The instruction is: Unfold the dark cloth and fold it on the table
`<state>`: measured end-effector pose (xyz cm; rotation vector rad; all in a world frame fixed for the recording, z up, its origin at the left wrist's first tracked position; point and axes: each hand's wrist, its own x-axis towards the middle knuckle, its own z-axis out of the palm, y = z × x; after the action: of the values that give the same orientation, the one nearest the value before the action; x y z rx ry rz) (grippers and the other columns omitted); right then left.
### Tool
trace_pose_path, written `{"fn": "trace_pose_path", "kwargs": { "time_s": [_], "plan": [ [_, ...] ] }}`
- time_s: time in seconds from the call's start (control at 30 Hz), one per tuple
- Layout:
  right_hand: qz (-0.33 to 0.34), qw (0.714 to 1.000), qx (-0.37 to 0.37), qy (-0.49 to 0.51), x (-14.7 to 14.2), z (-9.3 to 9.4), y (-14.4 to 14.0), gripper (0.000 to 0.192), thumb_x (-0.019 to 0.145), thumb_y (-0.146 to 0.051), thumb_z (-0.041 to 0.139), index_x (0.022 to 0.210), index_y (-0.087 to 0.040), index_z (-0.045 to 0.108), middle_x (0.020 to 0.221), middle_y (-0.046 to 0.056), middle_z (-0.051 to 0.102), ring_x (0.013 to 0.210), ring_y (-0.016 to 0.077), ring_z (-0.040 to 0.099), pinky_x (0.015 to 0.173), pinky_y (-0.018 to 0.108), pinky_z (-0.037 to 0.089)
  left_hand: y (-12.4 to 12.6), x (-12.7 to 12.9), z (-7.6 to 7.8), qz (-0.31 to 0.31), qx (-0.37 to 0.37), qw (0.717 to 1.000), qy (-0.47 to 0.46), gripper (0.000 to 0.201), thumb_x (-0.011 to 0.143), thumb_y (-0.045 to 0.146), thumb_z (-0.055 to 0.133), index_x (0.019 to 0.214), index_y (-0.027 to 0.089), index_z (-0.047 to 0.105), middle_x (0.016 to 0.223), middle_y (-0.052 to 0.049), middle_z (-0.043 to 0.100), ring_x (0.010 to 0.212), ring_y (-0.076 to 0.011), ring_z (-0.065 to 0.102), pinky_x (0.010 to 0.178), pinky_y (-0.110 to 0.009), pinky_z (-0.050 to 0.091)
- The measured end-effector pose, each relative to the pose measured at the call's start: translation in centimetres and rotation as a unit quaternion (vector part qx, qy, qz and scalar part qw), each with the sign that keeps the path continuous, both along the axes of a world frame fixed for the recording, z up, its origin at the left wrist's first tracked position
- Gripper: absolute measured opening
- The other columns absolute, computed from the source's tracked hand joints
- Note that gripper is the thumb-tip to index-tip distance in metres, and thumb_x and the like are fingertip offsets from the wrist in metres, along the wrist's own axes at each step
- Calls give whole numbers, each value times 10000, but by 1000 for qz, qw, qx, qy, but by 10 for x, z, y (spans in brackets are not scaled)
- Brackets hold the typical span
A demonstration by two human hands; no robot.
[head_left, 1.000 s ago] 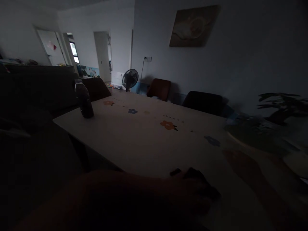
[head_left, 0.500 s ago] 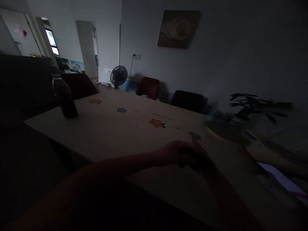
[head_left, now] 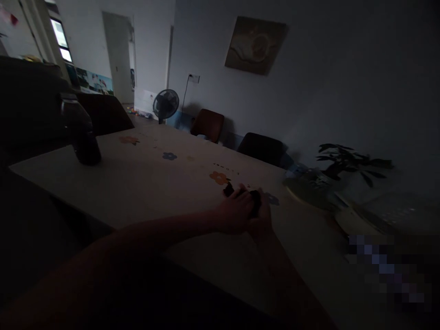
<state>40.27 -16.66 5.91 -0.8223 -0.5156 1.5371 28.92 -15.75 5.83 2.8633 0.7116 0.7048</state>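
Note:
In the dim head view, my left hand (head_left: pixel 235 213) and my right hand (head_left: pixel 263 219) meet above the near part of the table. Both are closed around a small black object (head_left: pixel 255 203); its kind is too dark to make out. A black end of it pokes out past my left fingers, near an orange printed flower (head_left: pixel 219 177). My right hand is close to a blue-grey printed flower (head_left: pixel 272 198). The fingers cover most of the object.
A bottle with dark contents (head_left: pixel 82 133) stands at the table's (head_left: pixel 137 192) left end. To the right are a potted plant (head_left: pixel 347 160), a green round mat (head_left: pixel 305 195) and a pale container (head_left: pixel 357 217). Chairs (head_left: pixel 208 124) and a fan (head_left: pixel 166 104) are beyond.
My hands have shifted left in the view and turned, so more of the black object shows. The bottle and table's left end appear farther left as the camera has turned slightly.

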Motion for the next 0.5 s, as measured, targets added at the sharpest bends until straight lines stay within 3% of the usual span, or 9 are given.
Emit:
{"fn": "trace_pose_path", "kwargs": {
  "time_s": [0.1, 0.2, 0.3, 0.4, 0.5],
  "plan": [
    [-2, 999, 39, 6, -18, 2, 3, 316, 812, -544, 674, 853, -232, 707, 857, 34, 732, 938, 242, 710, 878, 391, 581, 8, -12, 7, 8, 32, 999, -4, 265, 979, 219, 450, 1058, 112, 678, 1217, -172, 644, 1294, -309, 526, 1178, -473, 356],
    [-57, 995, 77, 19, -31, 12, 12, 253, 864, -480, 624, 810, -240, 681, 871, 5, 732, 876, 174, 709, 826, 286, 578, 11, -31, 9, 70, 61, 990, -108, 349, 1007, 262, 416, 1296, 152, 577, 1493, -157, 470, 1467, -295, 344, 1242, -485, 256],
    [-104, 990, 95, 27, -34, 17, 22, 227, 865, -437, 587, 802, -234, 666, 863, 14, 727, 847, 179, 707, 800, 299, 584, 14, -50, 1, 129, -5, 977, -172, 635, 937, 383, 584, 1492, 183, 349, 1619, -166, 265, 1512, -329, 236, 1207, -538, 325],
    [-112, 989, 95, 1, -34, 14, 28, 118, 792, -337, 620, 806, -227, 661, 807, 14, 708, 789, 192, 695, 750, 324, 587, 23, -60, -9, 127, -83, 973, -172, 733, 878, 292, 644, 1510, 162, 296, 1565, -188, 351, 1449, -312, 353, 1116, -463, 463],
    [-69, 994, 82, -32, -38, 6, 28, 99, 735, -264, 628, 820, -234, 671, 807, 8, 703, 743, 193, 672, 659, 318, 566, 35, -63, -14, 147, -106, 969, -171, 532, 906, 186, 561, 1425, 174, 444, 1459, -156, 482, 1334, -272, 485, 1048, -403, 509]
  ]
}}
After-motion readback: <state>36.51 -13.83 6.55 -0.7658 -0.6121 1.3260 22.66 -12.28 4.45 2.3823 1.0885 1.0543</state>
